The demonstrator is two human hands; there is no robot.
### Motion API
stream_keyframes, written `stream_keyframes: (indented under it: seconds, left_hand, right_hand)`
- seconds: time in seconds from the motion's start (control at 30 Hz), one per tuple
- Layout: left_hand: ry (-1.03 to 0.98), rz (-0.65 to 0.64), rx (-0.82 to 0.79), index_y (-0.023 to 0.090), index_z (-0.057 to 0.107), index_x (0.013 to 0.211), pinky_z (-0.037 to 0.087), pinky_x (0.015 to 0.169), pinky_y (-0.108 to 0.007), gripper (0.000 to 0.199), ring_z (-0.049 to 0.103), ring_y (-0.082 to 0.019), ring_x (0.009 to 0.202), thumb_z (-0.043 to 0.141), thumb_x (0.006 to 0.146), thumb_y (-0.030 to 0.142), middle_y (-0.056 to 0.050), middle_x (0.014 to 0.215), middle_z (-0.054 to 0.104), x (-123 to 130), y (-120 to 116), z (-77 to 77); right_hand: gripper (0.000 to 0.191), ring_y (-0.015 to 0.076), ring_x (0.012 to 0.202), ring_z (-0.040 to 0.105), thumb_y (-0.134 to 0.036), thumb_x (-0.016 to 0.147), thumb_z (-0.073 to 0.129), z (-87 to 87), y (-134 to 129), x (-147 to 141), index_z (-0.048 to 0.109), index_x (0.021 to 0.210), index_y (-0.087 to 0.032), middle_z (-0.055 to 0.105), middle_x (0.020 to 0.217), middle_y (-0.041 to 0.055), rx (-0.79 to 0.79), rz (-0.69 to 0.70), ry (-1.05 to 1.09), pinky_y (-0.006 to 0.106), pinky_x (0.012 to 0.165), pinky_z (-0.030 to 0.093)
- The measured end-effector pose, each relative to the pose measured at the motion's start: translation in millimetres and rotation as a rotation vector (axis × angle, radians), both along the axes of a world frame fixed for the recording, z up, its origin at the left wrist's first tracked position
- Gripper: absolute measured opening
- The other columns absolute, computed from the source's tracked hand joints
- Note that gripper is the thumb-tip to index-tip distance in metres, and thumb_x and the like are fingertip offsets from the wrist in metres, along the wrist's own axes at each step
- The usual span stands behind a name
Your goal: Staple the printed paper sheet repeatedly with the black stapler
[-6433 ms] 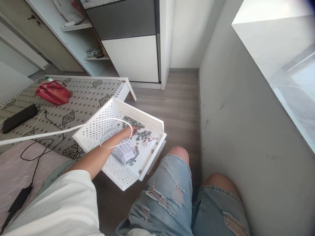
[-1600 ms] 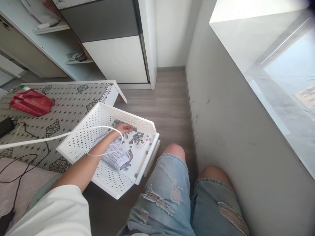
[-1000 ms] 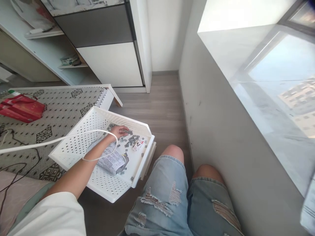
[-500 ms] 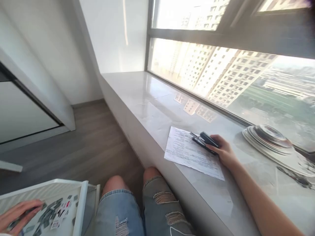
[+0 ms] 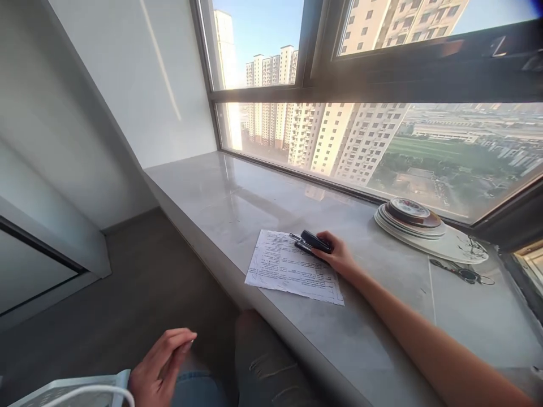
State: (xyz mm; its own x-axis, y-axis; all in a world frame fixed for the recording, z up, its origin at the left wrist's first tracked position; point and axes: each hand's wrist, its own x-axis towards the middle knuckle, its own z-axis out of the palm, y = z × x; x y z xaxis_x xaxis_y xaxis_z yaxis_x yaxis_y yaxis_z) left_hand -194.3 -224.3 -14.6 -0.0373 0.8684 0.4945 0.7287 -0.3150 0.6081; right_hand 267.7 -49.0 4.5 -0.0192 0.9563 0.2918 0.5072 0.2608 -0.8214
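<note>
Right hand [image 5: 337, 252]: grasping black stapler [image 5: 314, 241] over printed sheet [image 5: 292, 274] on windowsill [image 5: 220, 203] | Left hand [image 5: 160, 367]: fingertips pinched together, cannot tell whether on anything, beside white basket [image 5: 72, 382] | Stacked discs [image 5: 419, 227]: on windowsill near window [image 5: 360, 141]

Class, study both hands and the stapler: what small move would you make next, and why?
I would probably bring the left hand across to the stapler while the right hand steadies it. The stapler looks open, its parts spread apart over the paper. The left fingertips are pinched together, away from it; whether they hold anything is too small to tell.
</note>
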Motion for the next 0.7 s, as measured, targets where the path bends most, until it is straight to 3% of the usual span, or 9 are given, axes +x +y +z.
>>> stream_keyframes:
  seconds: [0.07,0.17,0.3,0.47,0.57,0.7]
  left_hand:
    - [-0.036,-0.073,-0.02,0.04,0.071,0.092,0.062,0.075,-0.033,0.015,0.072,-0.023,0.086,0.057,0.089,0.038,0.001,0.093,0.073,33.3,24.4,6.8]
    - [-0.136,-0.077,-0.064,0.032,0.068,0.097,0.06,0.074,-0.033,0.016,0.071,-0.022,0.085,0.054,0.093,0.038,-0.001,0.096,0.072,76.4,66.4,17.6]
    - [-0.156,-0.123,-0.092,0.025,0.065,0.1,0.056,0.079,-0.032,0.018,0.07,-0.021,0.087,0.057,0.092,0.039,-0.003,0.096,0.072,128.3,139.8,29.1]
    - [-0.159,-0.139,-0.141,0.022,0.062,0.093,0.054,0.077,-0.032,0.013,0.069,-0.021,0.084,0.058,0.089,0.033,-0.005,0.091,0.073,170.3,227.1,23.4]
    - [-0.007,-0.089,-0.153,0.022,0.06,0.087,0.05,0.073,-0.032,0.006,0.066,-0.021,0.078,0.054,0.089,0.022,-0.005,0.086,0.07,181.1,251.6,15.3]
    - [0.247,0.007,-0.065,0.022,0.057,0.082,0.046,0.075,-0.034,0.02,0.061,-0.026,0.089,0.043,0.091,0.012,-0.01,0.089,0.065,187.6,256.0,8.1]
  right_hand:
    - [0.039,0.0232,0.084,0.063,-0.048,0.077,0.073,1.2,-0.5,0.7,0.064,0.103,-0.021,0.071,0.092,0.0034,0.019,0.011,0.004,0.032,0.075,0.047]
    - [0.035,0.0243,0.085,0.065,-0.042,0.077,0.073,1.7,-0.5,2.3,0.066,0.105,-0.021,0.072,0.094,0.0033,0.022,0.027,0.034,0.033,0.074,0.048]
    - [0.032,0.0263,0.084,0.068,-0.037,0.076,0.073,-2.2,2.4,2.1,0.072,0.105,-0.023,0.075,0.092,0.0033,0.041,-0.019,0.081,0.037,0.076,0.05]
    - [0.031,0.0291,0.088,0.069,-0.032,0.075,0.073,-7.3,7.6,-0.3,0.074,0.105,-0.026,0.076,0.097,0.0045,0.094,-0.133,0.099,0.042,0.083,0.051]
    - [0.03,0.028,0.088,0.07,-0.03,0.076,0.07,-6.7,9.2,-0.4,0.075,0.105,-0.027,0.077,0.097,0.0033,0.091,-0.142,0.092,0.041,0.082,0.052]
    - [0.031,0.0275,0.084,0.07,-0.03,0.074,0.071,-5.4,11.3,0.5,0.076,0.104,-0.027,0.077,0.093,0.0032,0.065,-0.163,0.107,0.039,0.079,0.053]
